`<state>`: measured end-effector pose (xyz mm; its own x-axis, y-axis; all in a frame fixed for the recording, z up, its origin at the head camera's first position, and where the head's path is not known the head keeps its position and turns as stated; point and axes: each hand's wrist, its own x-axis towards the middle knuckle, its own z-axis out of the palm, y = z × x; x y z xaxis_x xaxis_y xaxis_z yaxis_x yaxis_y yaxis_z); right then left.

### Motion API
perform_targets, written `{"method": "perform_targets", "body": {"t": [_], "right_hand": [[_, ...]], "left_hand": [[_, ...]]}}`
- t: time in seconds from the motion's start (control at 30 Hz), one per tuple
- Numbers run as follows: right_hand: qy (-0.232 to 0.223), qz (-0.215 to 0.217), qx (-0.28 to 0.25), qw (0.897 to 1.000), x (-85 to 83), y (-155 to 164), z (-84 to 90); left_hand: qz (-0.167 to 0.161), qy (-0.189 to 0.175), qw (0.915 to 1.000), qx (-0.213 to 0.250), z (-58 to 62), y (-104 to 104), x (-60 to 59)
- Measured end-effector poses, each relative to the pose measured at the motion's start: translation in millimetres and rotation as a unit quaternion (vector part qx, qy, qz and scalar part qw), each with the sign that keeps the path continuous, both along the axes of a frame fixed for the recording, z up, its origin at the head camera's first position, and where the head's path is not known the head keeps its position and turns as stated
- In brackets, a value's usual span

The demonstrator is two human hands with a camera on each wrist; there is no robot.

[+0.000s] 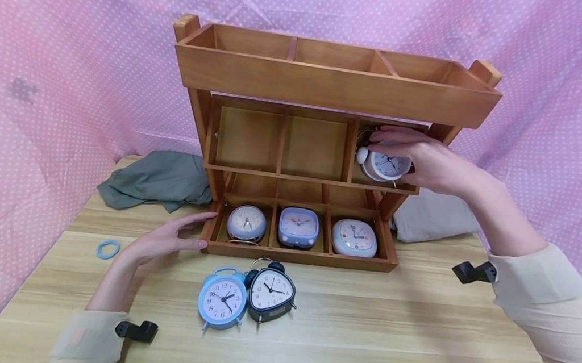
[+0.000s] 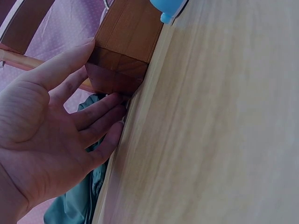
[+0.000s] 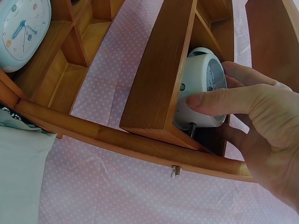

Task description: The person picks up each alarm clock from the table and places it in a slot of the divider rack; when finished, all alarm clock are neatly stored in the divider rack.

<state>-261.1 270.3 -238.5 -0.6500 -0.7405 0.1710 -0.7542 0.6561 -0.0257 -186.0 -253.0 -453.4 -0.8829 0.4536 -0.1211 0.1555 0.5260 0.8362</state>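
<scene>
A white twin-bell alarm clock [image 1: 386,165] sits tilted in the right compartment of the middle tier of a wooden shelf [image 1: 329,90]. My right hand [image 1: 428,158] grips it, and the right wrist view shows the thumb on the side of the clock's body [image 3: 189,114]. At the lower left corner of the shelf, my left hand [image 1: 165,240] touches the wood with extended fingers and thumb. In the left wrist view that hand [image 2: 51,126] is spread around the corner block [image 2: 117,70].
The bottom tier holds a round clock [image 1: 246,222], a blue square clock [image 1: 299,226] and a pale oval clock [image 1: 355,238]. In front stand a light-blue alarm clock [image 1: 222,298] and a black triangular one [image 1: 272,294]. A blue ring [image 1: 108,249], green cloth [image 1: 160,180] and grey cloth [image 1: 434,215] lie around.
</scene>
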Motion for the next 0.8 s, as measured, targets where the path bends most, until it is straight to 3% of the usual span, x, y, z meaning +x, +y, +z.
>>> {"method": "perform_targets", "body": {"t": [0.33, 0.57, 0.8], "right_hand": [[0.011, 0.015, -0.022, 1.0, 1.5, 3.4, 0.1], [0.024, 0.039, -0.084, 0.995, 1.7, 9.5, -3.7], [0.038, 0.016, -0.177, 0.983, 11.7, 9.5, -14.8]], "left_hand": [[-0.002, 0.002, 1.0, -0.008, 1.5, -0.6, 0.2], [0.001, -0.002, 1.0, 0.002, 0.7, 0.3, 0.4], [0.001, 0.0, 1.0, -0.004, 1.5, 0.3, 0.9]]}}
